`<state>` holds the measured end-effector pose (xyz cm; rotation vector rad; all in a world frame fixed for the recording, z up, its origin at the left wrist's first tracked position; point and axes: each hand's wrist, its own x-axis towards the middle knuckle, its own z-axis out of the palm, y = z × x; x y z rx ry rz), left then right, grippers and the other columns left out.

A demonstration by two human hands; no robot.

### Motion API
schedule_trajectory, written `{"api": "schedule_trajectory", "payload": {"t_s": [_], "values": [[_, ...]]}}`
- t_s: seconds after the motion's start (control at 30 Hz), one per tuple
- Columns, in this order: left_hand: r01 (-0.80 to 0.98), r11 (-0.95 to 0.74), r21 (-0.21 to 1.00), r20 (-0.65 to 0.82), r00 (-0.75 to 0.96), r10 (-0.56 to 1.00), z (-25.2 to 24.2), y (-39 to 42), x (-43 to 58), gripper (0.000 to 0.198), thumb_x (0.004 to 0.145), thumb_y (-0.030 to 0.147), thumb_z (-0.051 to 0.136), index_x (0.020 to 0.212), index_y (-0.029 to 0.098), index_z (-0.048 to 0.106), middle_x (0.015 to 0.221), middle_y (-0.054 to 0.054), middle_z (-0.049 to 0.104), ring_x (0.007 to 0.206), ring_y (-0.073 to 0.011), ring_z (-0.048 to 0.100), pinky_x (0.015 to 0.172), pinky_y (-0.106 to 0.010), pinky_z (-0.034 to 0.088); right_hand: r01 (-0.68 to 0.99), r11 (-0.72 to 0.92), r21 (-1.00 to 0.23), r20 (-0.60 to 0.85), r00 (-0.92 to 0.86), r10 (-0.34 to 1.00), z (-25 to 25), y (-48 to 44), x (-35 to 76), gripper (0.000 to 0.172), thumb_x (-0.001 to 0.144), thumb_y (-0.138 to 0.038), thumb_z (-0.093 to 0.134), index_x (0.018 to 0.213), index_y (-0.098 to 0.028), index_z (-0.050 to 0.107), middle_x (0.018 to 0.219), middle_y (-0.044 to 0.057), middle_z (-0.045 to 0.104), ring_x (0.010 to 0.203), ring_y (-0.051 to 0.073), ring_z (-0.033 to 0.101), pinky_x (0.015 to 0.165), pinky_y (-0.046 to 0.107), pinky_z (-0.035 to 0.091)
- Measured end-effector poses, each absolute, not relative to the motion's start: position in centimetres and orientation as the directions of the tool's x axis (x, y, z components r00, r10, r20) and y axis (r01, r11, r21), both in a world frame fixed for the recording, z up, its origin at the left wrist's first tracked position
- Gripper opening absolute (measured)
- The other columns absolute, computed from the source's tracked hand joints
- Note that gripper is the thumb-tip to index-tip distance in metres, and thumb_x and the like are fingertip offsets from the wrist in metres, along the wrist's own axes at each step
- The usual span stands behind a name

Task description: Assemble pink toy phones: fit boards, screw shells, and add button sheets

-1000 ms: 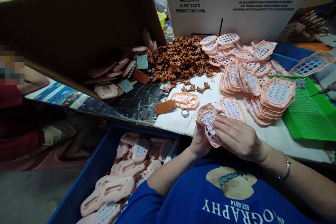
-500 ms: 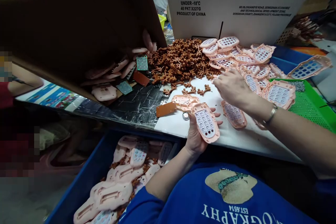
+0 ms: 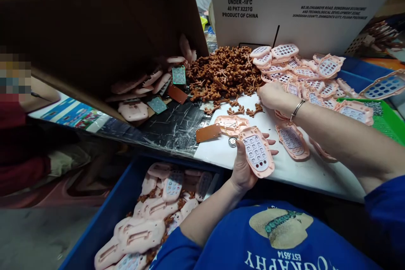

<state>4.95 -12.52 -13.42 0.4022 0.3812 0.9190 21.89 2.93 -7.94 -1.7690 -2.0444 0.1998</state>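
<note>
My left hand [image 3: 245,168] is closed around the edge of a pink toy phone shell [image 3: 258,152], its inner side with pale keypad facing up. My right hand [image 3: 274,96] reaches to the right edge of a heap of brown branching plastic pieces [image 3: 223,71]; its fingers are curled, and what they grip is hidden. Beside the held shell lie a round speaker [image 3: 232,141], a brown circuit board [image 3: 208,133] and another pink shell half [image 3: 232,124] with thin wires. Several loose brown pieces [image 3: 236,110] lie between the heap and these parts.
Pink keypad shells [image 3: 292,137] are piled at right, beside a green tray [image 3: 387,124]. A tilted cardboard box [image 3: 104,29] with shells and boards stands left. Below the table edge, a blue bin [image 3: 91,223] holds phone shells. A white carton [image 3: 294,21] stands behind; another person's arm [image 3: 46,93] is far left.
My right hand has moved down and left toward the brown heap's edge, its forearm now lying across the shells. The whole view has shifted slightly; my left hand still holds the same shell.
</note>
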Motion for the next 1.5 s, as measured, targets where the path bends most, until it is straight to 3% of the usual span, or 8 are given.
{"api": "schedule_trajectory", "payload": {"t_s": [0.1, 0.17, 0.27, 0.37, 0.57, 0.77, 0.97, 1.5], "values": [[-0.689, 0.537, 0.487, -0.145, 0.543, 0.827, -13.6, -12.4, 4.9, 0.081, 0.065, 0.078, 0.066, 0.110, 0.011, 0.068, 0.099, -0.013, 0.073, 0.075, -0.0222, 0.071, 0.073, -0.032, 0.055, 0.917, 0.147, -0.370, 0.175, -0.087, 0.981, -5.9, 0.3, 21.3, 0.006, 0.076, -0.007, 0.067, 0.072, -0.012, 0.066, 0.069, 0.006, 0.066, 0.074, 0.018, 0.063, 0.072, 0.033, 0.049], [-0.705, 0.526, 0.477, -0.144, 0.527, 0.838, -13.6, -12.4, 4.9, 0.077, 0.067, 0.076, 0.066, 0.110, 0.013, 0.068, 0.100, -0.012, 0.073, 0.079, -0.0225, 0.072, 0.074, -0.032, 0.055, 0.879, 0.163, -0.449, 0.193, -0.082, 0.978, -4.6, -2.9, 21.1, 0.009, 0.078, -0.010, 0.065, 0.083, -0.016, 0.068, 0.067, 0.002, 0.065, 0.066, 0.014, 0.061, 0.065, 0.029, 0.048], [-0.703, 0.530, 0.474, -0.164, 0.521, 0.838, -13.5, -12.6, 5.0, 0.074, 0.068, 0.074, 0.068, 0.110, 0.012, 0.068, 0.098, -0.012, 0.074, 0.084, -0.0246, 0.072, 0.077, -0.033, 0.056, 0.499, 0.197, -0.844, 0.183, -0.079, 0.980, -4.0, -8.7, 21.2, 0.029, 0.081, -0.025, 0.067, 0.109, -0.018, 0.063, 0.066, -0.002, 0.065, 0.058, 0.012, 0.060, 0.054, 0.025, 0.049], [-0.707, 0.541, 0.456, -0.188, 0.517, 0.835, -13.3, -13.1, 5.8, 0.073, 0.066, 0.072, 0.071, 0.109, 0.012, 0.068, 0.096, -0.011, 0.074, 0.092, -0.0287, 0.072, 0.085, -0.038, 0.055, 0.321, 0.076, -0.944, 0.064, -0.048, 0.997, -5.5, -13.9, 21.3, 0.020, 0.085, -0.032, 0.064, 0.096, -0.017, 0.069, 0.070, 0.000, 0.067, 0.057, 0.011, 0.062, 0.053, 0.023, 0.052], [-0.740, 0.558, 0.377, -0.257, 0.495, 0.830, -12.8, -13.6, 8.1, 0.055, 0.076, 0.064, 0.068, 0.103, 0.016, 0.069, 0.097, -0.008, 0.074, 0.098, -0.0267, 0.070, 0.091, -0.039, 0.053, 0.266, 0.068, -0.962, 0.103, 0.119, 0.987, -9.3, -17.1, 21.9, 0.023, 0.085, -0.035, 0.066, 0.099, -0.017, 0.071, 0.085, 0.004, 0.073, 0.064, 0.012, 0.066, 0.059, 0.025, 0.055], [-0.740, 0.528, 0.416, -0.231, 0.476, 0.849, -12.4, -13.5, 8.4, 0.057, 0.077, 0.066, 0.066, 0.105, 0.016, 0.068, 0.097, -0.008, 0.073, 0.088, -0.0226, 0.070, 0.082, -0.035, 0.055, 0.255, 0.094, -0.962, 0.131, 0.130, 0.983, -9.3, -16.8, 22.8, 0.023, 0.085, -0.034, 0.065, 0.100, -0.017, 0.072, 0.086, 0.004, 0.073, 0.065, 0.012, 0.065, 0.060, 0.025, 0.055], [-0.708, 0.520, 0.479, -0.238, 0.465, 0.853, -12.7, -13.7, 8.4, 0.072, 0.070, 0.074, 0.065, 0.103, 0.010, 0.071, 0.099, -0.012, 0.073, 0.107, -0.0306, 0.067, 0.094, -0.040, 0.052, 0.349, 0.144, -0.926, 0.212, 0.165, 0.963, -9.3, -17.6, 21.9, 0.018, 0.085, -0.029, 0.065, 0.097, -0.019, 0.073, 0.097, 0.005, 0.075, 0.087, 0.018, 0.070, 0.079, 0.031, 0.056], [-0.719, 0.427, 0.548, -0.147, 0.420, 0.896, -12.7, -13.6, 8.0, 0.081, 0.067, 0.082, 0.059, 0.111, 0.015, 0.066, 0.114, -0.015, 0.070, 0.127, -0.0355, 0.055, 0.108, -0.049, 0.043, 0.602, 0.247, -0.759, 0.414, 0.153, 0.898, -10.1, -18.6, 19.4, 0.016, 0.084, -0.011, 0.061, 0.094, -0.020, 0.070, 0.087, -0.001, 0.073, 0.075, 0.011, 0.066, 0.067, 0.023, 0.051]]}}
